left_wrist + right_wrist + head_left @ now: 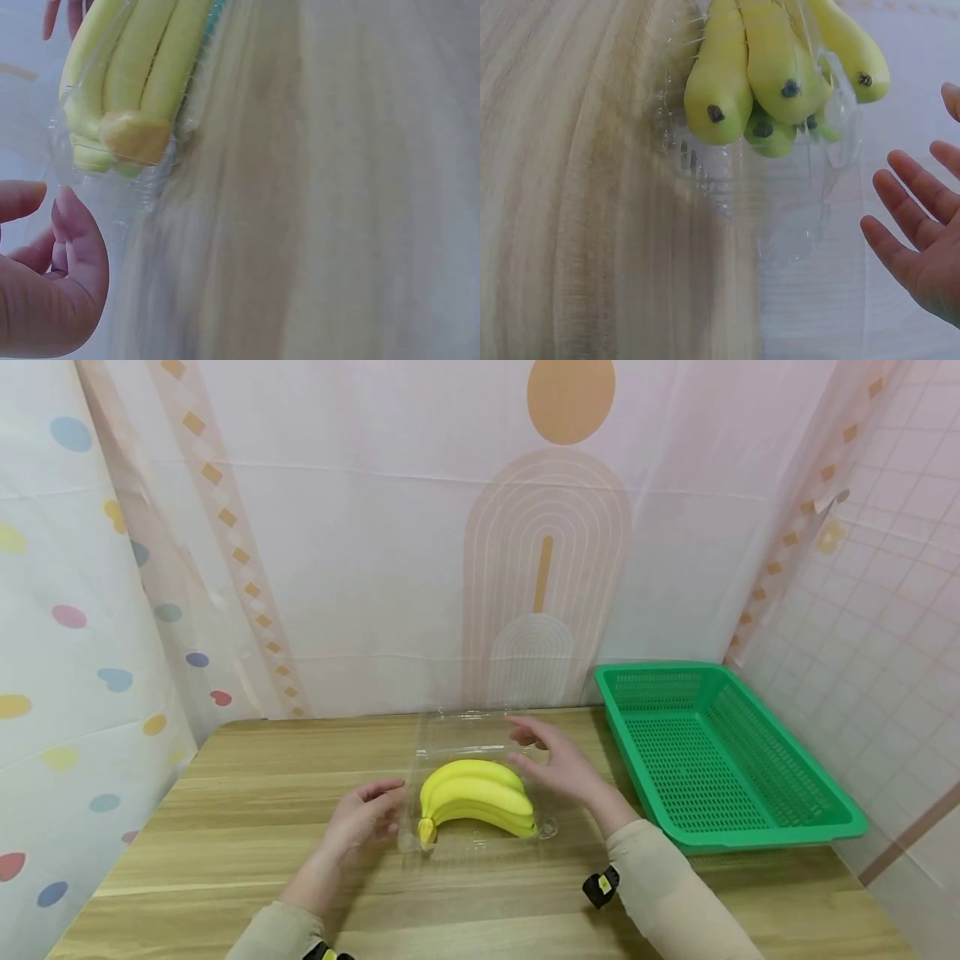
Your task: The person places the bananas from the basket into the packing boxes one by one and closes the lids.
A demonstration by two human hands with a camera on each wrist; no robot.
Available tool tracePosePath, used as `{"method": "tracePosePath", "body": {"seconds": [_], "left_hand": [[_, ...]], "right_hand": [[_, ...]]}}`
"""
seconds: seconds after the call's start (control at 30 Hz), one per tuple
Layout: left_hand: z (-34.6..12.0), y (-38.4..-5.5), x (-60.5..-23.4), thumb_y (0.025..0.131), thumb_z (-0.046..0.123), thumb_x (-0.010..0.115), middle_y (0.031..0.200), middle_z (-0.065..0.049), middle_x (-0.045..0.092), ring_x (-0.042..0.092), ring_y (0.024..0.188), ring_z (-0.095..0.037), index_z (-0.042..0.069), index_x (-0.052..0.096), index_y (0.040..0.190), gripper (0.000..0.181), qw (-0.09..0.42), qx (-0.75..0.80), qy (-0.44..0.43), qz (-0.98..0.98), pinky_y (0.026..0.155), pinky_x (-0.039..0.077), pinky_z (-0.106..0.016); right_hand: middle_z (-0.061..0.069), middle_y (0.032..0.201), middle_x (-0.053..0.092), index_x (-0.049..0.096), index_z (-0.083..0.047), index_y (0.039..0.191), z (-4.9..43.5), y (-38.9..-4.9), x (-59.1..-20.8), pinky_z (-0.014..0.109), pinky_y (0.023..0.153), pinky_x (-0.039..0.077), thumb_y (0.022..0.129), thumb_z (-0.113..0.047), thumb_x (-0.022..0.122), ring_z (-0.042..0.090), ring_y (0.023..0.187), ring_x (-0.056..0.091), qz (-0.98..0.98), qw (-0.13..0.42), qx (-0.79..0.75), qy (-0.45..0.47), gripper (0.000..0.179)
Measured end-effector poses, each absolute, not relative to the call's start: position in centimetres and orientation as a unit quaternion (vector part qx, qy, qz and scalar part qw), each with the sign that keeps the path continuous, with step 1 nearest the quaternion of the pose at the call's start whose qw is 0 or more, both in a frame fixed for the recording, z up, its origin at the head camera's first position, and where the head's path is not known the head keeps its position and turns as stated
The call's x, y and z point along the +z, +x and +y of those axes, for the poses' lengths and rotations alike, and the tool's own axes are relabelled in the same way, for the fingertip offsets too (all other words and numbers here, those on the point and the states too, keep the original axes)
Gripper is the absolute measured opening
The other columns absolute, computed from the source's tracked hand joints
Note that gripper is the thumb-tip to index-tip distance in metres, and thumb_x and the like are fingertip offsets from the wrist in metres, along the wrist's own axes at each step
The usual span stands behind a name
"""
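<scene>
A bunch of yellow bananas (477, 795) lies in a clear plastic clamshell box (474, 853) on the wooden table, with the lid folded back toward the wall. My left hand (363, 814) is beside the box's left edge, fingers slightly bent. In the left wrist view, the thumb and a finger of that hand (60, 277) stand apart close to the box's corner; whether they touch it I cannot tell. Over the right side of the raised lid hovers my right hand (553, 762), fingers spread and holding nothing. Green tips of the bananas (761, 82) show in the right wrist view.
To the right, a green plastic basket (772, 839) with slotted walls stands on the table (247, 827). A patterned curtain (375, 568) hangs behind, and a dotted cloth (82, 693) hangs at the left.
</scene>
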State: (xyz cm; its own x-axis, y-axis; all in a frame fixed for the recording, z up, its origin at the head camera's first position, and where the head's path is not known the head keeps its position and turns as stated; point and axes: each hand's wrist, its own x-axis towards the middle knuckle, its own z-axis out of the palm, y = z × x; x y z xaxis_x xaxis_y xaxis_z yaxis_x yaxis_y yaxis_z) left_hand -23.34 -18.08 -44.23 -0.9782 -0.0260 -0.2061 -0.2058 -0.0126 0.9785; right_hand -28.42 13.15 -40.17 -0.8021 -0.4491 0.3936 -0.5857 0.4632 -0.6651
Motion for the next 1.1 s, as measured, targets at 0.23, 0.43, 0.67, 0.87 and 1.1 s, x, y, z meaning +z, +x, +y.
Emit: {"method": "tracePosePath", "body": {"seconds": [0.23,0.43,0.67,0.87,1.1], "left_hand": [[-18.3,-24.2,-43.4,0.098,0.011,0.062,0.092,0.000,0.054,0.052,0.076,-0.011,-0.009,0.054,0.132,0.040,0.055,0.714,-0.072,0.694,0.065,0.054,-0.022],[-18.2,-24.9,-42.6,0.098,0.012,0.063,0.095,0.000,0.055,0.055,0.078,-0.011,-0.009,0.052,0.132,0.042,0.051,0.719,-0.072,0.690,0.064,0.053,-0.020],[-18.3,-25.9,-42.0,0.099,0.012,0.061,0.097,-0.001,0.056,0.056,0.080,-0.012,-0.006,0.054,0.131,0.037,0.052,0.725,-0.074,0.683,0.065,0.054,-0.020],[-18.3,-26.9,-41.6,0.100,0.012,0.060,0.095,0.001,0.057,0.057,0.080,-0.011,-0.003,0.057,0.125,0.029,0.058,0.755,-0.082,0.648,0.069,0.053,-0.020],[-18.2,-28.0,-41.4,0.100,0.015,0.060,0.093,0.004,0.063,0.060,0.082,-0.009,-0.003,0.051,0.131,0.037,0.062,0.757,-0.084,0.646,0.074,0.054,-0.022]], "right_hand": [[0.020,0.117,0.064,0.050,-0.001,0.140,13.7,-28.9,-40.9,0.053,0.095,0.049,0.096,-0.009,0.065,0.034,0.107,0.062,-0.825,0.090,0.488,0.273,0.047],[0.020,0.113,0.065,0.053,0.000,0.137,14.0,-29.4,-41.3,0.048,0.093,0.051,0.096,-0.008,0.065,0.034,0.105,0.062,-0.812,0.094,0.531,0.223,0.043],[0.024,0.118,0.063,0.051,0.004,0.137,14.6,-29.6,-41.5,0.038,0.091,0.051,0.099,-0.008,0.060,0.036,0.109,0.059,-0.801,0.076,0.569,0.169,0.041],[0.029,0.126,0.057,0.043,0.007,0.142,14.7,-29.3,-41.1,0.046,0.093,0.052,0.102,-0.009,0.055,0.040,0.116,0.055,-0.782,0.035,0.609,0.127,0.045],[0.028,0.128,0.054,0.043,0.006,0.144,14.8,-30.9,-42.8,0.047,0.094,0.052,0.101,-0.013,0.058,0.038,0.115,0.056,-0.762,0.036,0.642,0.078,0.049]]}}
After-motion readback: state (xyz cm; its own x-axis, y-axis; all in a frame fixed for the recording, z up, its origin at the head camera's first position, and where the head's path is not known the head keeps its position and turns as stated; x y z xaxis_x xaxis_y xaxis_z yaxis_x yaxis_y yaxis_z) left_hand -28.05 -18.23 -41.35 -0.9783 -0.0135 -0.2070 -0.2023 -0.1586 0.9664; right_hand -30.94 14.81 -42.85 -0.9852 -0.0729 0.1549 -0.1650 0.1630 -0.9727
